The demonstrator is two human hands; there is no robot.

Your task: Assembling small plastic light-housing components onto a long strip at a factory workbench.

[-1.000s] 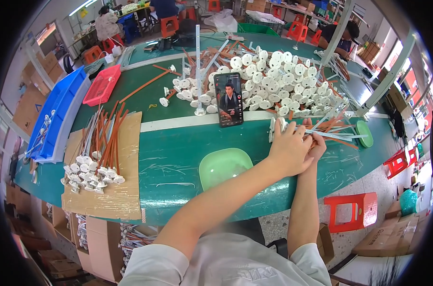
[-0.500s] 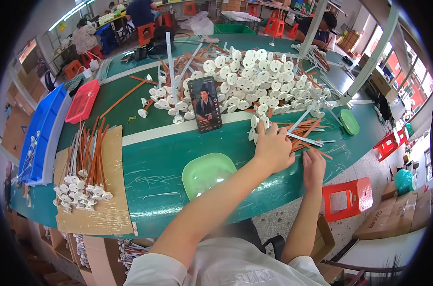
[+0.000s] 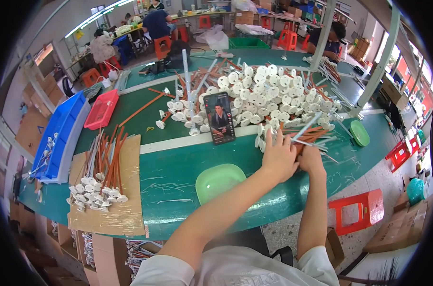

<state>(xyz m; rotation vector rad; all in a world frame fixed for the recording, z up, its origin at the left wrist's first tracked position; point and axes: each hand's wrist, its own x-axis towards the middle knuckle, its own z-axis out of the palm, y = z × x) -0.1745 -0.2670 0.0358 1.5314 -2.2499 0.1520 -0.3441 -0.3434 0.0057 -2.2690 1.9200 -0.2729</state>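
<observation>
Toward the counter's (image 3: 154, 164) right edge: left hand (image 3: 279, 158) part-open at brown-and-grey strips (image 3: 313, 135); right hand (image 3: 312, 160) curled beside them; whether either grips cannot be told.

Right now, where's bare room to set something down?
Free: table between cardboard and near green bowl, thin scraps aside; narrower gap between that bowl and phone. Crowded: around left hand and right hand, with strips and white discs.

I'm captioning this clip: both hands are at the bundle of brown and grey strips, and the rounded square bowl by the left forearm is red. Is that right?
Not quite: the rounded square bowl is light green, not red, as the head view shows. Both hands are at the bundle of brown and grey strips.
</observation>
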